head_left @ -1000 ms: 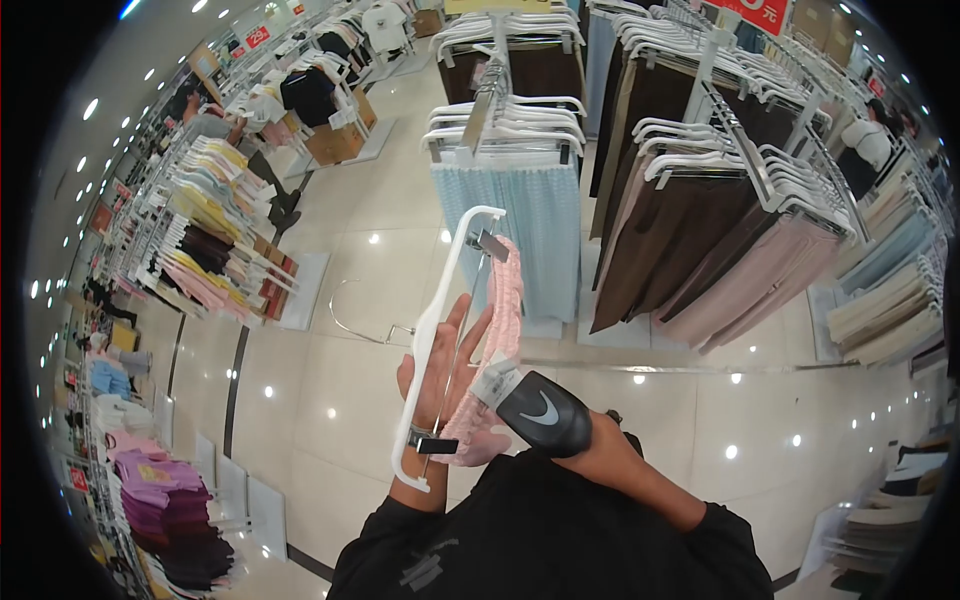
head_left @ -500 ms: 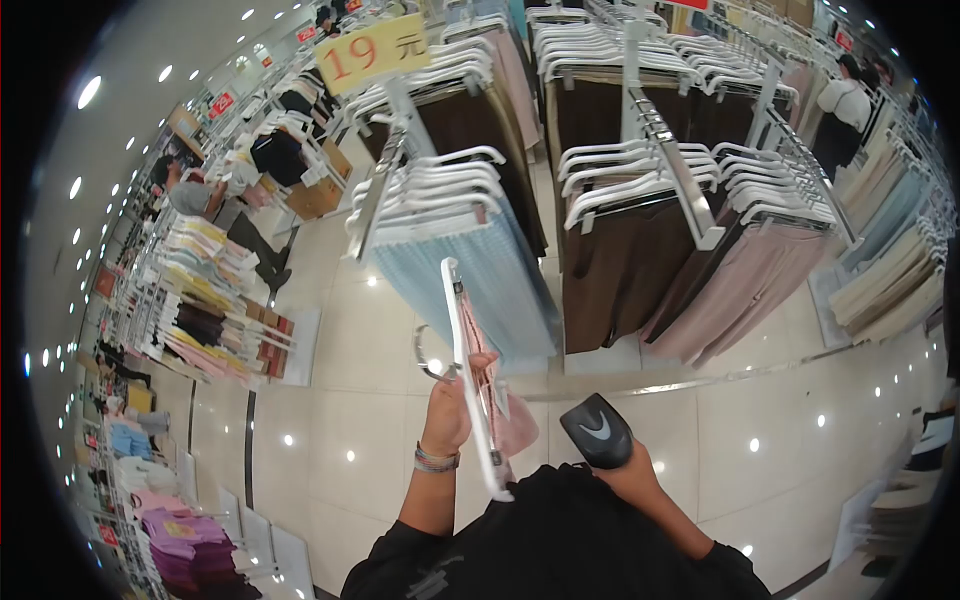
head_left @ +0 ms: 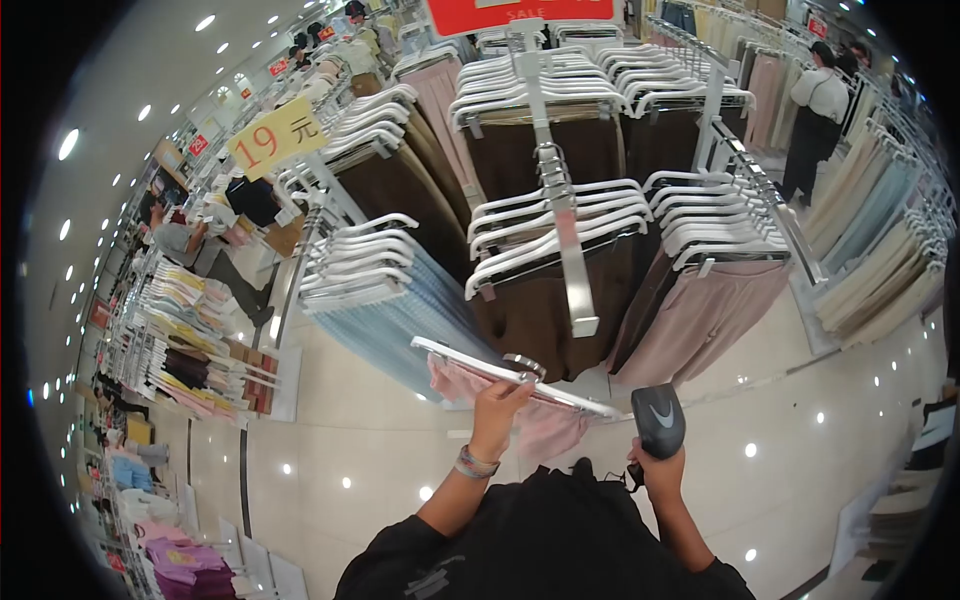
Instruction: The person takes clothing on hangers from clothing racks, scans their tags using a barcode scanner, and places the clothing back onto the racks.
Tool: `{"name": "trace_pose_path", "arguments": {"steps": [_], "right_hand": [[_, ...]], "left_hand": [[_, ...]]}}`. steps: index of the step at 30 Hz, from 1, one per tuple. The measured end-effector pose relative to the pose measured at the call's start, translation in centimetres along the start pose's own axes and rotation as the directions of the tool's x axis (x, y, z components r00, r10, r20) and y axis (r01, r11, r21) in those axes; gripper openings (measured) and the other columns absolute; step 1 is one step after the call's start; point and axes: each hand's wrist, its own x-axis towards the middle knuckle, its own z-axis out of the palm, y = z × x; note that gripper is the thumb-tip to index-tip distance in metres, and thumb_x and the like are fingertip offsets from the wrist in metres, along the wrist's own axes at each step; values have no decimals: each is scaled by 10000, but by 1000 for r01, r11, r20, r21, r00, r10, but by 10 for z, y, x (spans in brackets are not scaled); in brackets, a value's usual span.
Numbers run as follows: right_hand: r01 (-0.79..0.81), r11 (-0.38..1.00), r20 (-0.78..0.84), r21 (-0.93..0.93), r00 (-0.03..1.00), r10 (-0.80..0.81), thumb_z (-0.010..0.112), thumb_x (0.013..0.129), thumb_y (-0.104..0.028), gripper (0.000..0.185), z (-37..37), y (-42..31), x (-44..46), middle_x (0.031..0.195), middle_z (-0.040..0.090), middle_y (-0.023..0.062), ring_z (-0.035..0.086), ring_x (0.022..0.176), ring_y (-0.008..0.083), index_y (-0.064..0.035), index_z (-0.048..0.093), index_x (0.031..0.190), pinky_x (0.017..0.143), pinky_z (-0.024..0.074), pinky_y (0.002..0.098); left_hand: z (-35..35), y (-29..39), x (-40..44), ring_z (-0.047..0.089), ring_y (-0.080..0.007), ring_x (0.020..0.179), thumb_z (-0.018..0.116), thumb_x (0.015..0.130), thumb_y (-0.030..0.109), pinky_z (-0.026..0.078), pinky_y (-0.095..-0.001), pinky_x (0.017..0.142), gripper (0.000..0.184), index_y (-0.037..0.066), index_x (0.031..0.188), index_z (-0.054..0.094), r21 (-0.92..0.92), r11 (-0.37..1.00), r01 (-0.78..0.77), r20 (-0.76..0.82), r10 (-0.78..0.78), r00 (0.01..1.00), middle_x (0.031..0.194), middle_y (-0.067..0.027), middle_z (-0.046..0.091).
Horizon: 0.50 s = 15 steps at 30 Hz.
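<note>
My left hand (head_left: 496,412) grips a white clothes hanger (head_left: 455,354) near its metal hook. From the hanger hangs a pink garment (head_left: 552,430), partly hidden behind my fingers. Closed around its handle, my right hand (head_left: 662,474) holds a dark barcode scanner (head_left: 659,421) upright, close to the hanger's right end. Light blue garments (head_left: 385,330) hang just beyond my left hand. Brown trousers (head_left: 560,315) are ahead of the hanger, and pink trousers (head_left: 730,308) hang past the scanner.
A metal display arm (head_left: 577,290) juts toward me. At the left stands a yellow price sign (head_left: 275,138), with a red sale sign (head_left: 515,12) above. One person (head_left: 815,115) stands at the right, another (head_left: 235,275) at the left. Racks line both sides of the tiled floor (head_left: 370,490).
The hanger has turned from nearly upright to slanting across in front of me. My right hand has moved right with the scanner, now more upright. The view has shifted toward the right.
</note>
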Motion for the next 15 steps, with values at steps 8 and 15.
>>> {"name": "trace_pose_path", "arguments": {"steps": [8,15], "right_hand": [[-13,998,-102,67,995,20,661,799,-30,79,-25,-12,10,656,609,56,586,566,129,8,602,838,543,456,248],[9,996,-195,84,981,7,701,796,-16,144,-20,-7,10,650,626,70,587,537,124,23,575,854,508,454,243]], "left_hand": [[77,-39,67,465,-28,613,710,857,203,362,-231,516,224,-6,779,702,244,965,-100,-15,107,994,639,34,572],[119,-24,130,551,-78,662,639,917,202,413,-248,565,215,1,854,684,-79,963,-258,63,263,963,743,-26,647]]}}
